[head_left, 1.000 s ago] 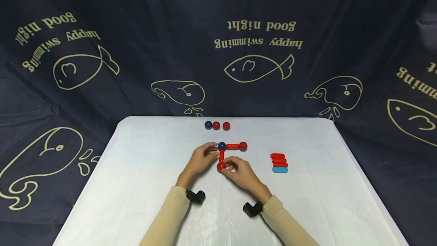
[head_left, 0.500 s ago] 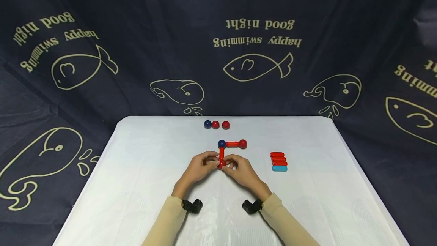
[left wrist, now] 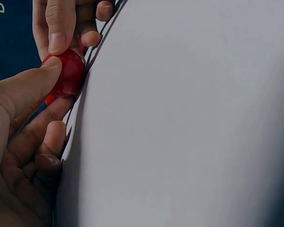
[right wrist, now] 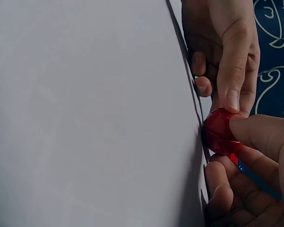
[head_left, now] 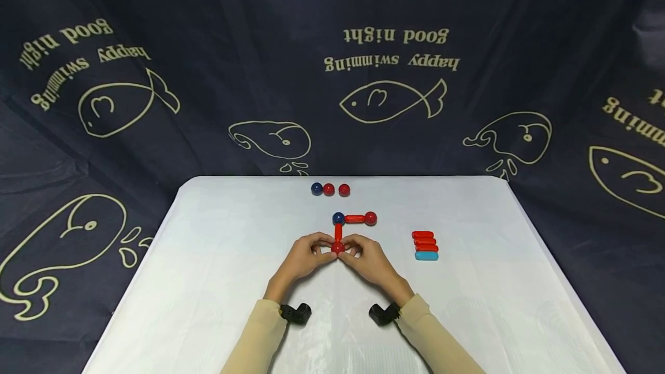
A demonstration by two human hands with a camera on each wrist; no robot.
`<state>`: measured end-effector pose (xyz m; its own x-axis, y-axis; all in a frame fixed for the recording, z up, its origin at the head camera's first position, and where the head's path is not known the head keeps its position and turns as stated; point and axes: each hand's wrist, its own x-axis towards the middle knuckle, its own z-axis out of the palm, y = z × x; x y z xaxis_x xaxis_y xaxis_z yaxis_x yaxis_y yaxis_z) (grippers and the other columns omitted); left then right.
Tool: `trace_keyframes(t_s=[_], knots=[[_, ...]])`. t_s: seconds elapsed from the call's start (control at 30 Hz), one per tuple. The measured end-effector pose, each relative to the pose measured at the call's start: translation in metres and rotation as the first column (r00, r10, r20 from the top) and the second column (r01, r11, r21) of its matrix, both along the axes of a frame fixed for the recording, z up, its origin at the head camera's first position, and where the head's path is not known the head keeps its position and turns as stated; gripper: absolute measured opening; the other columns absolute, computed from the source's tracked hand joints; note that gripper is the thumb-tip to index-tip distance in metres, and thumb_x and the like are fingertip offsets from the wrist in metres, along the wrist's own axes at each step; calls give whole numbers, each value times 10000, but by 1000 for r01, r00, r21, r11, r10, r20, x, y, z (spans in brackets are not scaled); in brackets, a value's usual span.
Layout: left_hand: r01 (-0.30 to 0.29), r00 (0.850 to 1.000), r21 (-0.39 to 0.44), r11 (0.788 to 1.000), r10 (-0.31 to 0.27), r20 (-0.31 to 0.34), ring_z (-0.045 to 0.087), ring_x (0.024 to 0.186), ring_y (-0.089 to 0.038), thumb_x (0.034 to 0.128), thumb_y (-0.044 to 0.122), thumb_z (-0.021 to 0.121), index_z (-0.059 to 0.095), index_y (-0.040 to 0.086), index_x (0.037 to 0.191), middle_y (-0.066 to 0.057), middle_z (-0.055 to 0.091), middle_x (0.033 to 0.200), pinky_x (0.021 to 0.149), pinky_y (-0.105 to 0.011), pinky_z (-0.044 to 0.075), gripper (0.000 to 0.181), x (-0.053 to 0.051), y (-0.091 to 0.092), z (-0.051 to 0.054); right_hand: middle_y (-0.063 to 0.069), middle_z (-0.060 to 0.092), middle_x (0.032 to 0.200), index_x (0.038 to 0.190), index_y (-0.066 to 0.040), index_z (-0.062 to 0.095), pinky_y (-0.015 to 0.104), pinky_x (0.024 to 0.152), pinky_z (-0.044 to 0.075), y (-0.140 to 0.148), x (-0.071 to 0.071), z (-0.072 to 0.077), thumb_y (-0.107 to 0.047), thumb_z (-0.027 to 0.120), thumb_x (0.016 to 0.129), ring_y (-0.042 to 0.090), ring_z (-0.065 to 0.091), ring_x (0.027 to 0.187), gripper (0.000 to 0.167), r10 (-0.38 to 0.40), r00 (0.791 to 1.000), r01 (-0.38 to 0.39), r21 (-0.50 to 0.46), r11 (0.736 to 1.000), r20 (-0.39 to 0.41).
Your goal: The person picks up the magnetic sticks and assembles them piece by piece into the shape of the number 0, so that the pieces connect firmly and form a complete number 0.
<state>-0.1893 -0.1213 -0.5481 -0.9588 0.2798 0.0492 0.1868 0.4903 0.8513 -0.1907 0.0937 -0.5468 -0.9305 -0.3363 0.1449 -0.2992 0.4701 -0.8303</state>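
Observation:
Both hands meet at a red ball [head_left: 337, 248] at the near end of an L-shaped piece. My left hand [head_left: 306, 255] pinches the ball from the left, its thumb pressed on it in the left wrist view, where the red ball [left wrist: 70, 73] shows large. From the right, my right hand [head_left: 366, 257] pinches the same ball [right wrist: 219, 130] between thumb and fingers. A red rod [head_left: 338, 232] runs from it to a dark blue ball [head_left: 338, 218]. Another red rod [head_left: 355, 219] joins that blue ball to a second red ball [head_left: 370, 218] on the right.
At the back of the white table [head_left: 234, 316] lie a loose dark blue ball [head_left: 317, 189] and two red balls [head_left: 329, 189]. To the right, several red rods [head_left: 425, 241] and a light blue rod [head_left: 426, 256] lie stacked side by side. A dark patterned cloth [head_left: 332, 143] hangs behind.
The left hand has come down from beside the blue ball to the near red ball and now grips it too. The right hand stays there. The L-shaped piece has shifted slightly away.

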Motion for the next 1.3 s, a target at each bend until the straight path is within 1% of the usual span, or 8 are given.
trace_keyframes(t_s=[0.13, 0.27, 0.43, 0.53, 0.77, 0.97, 1.07, 1.3], knots=[[-8, 1000, 3, 1000, 8, 12, 489, 679, -82, 909, 277, 808, 742, 182, 1141, -5, 778, 1068, 597, -219, 384, 260, 1, 1, 1, -18, 742, 981, 1139, -126, 734, 222, 688, 489, 1, 0, 1, -169, 788, 918, 83, 610, 785, 231, -1, 1000, 1, 5, 1000, 7], [-10, 1000, 9, 1000, 10, 19, 493, 686, -82, 906, 269, 811, 744, 183, 1136, 2, 779, 1061, 606, -216, 385, 254, 1, 1, 2, -9, 744, 985, 1138, -122, 733, 232, 723, 510, 3, 2, 6, -156, 775, 925, 87, 623, 812, 220, 2, 1000, -2, 16, 1000, 13], [-15, 1000, 12, 1000, 14, 22, 495, 688, -79, 904, 260, 812, 744, 183, 1133, 0, 777, 1057, 612, -215, 387, 251, 2, 0, 2, 39, 743, 1019, 1161, -66, 720, 273, 758, 542, 15, 5, 14, -139, 755, 936, 103, 635, 836, 240, 46, 998, -44, 47, 998, -38], [-18, 1000, 11, 1000, 18, 22, 492, 685, -83, 904, 265, 811, 744, 174, 1131, -12, 774, 1055, 608, -221, 387, 253, 2, 0, 2, 54, 739, 1050, 1179, -48, 716, 312, 788, 556, 27, 8, 18, -138, 755, 936, 132, 645, 864, 262, 49, 997, -44, 78, 996, -64], [-31, 1000, 1, 1000, 31, 6, 492, 687, -83, 915, 259, 797, 742, 173, 1153, -9, 775, 1068, 609, -220, 386, 259, 0, 1, 2, 83, 729, 1107, 1189, -46, 719, 361, 817, 562, 66, 14, 24, -142, 772, 926, 200, 653, 931, 285, -16, 996, 28, 142, 990, -89], [-37, 999, -35, 999, 36, -38, 486, 640, -47, 915, 248, 796, 746, 172, 1155, -2, 785, 1067, 587, -212, 390, 257, -4, 3, 3, 96, 725, 1092, 1183, -39, 717, 328, 753, 564, 104, 21, 29, -136, 772, 925, 202, 656, 911, 281, -78, 991, 98, 178, 979, -113], [-50, 997, -61, 997, 46, -58, 487, 618, -37, 910, 253, 801, 752, 189, 1143, 18, 790, 1056, 579, -209, 398, 247, -6, 5, 4, 91, 712, 1088, 1190, -33, 712, 317, 761, 563, 123, 23, 31, -133, 769, 929, 209, 660, 941, 285, -106, 985, 134, 211, 968, -137], [-47, 996, -81, 996, 40, -77, 520, 632, -63, 904, 270, 805, 756, 190, 1114, 38, 790, 1042, 638, -241, 447, 229, -14, 9, 7, 115, 705, 1106, 1154, -12, 715, 431, 831, 571, 159, 26, 33, -99, 789, 907, 264, 675, 978, 272, -165, 970, 209, 276, 938, -176]])
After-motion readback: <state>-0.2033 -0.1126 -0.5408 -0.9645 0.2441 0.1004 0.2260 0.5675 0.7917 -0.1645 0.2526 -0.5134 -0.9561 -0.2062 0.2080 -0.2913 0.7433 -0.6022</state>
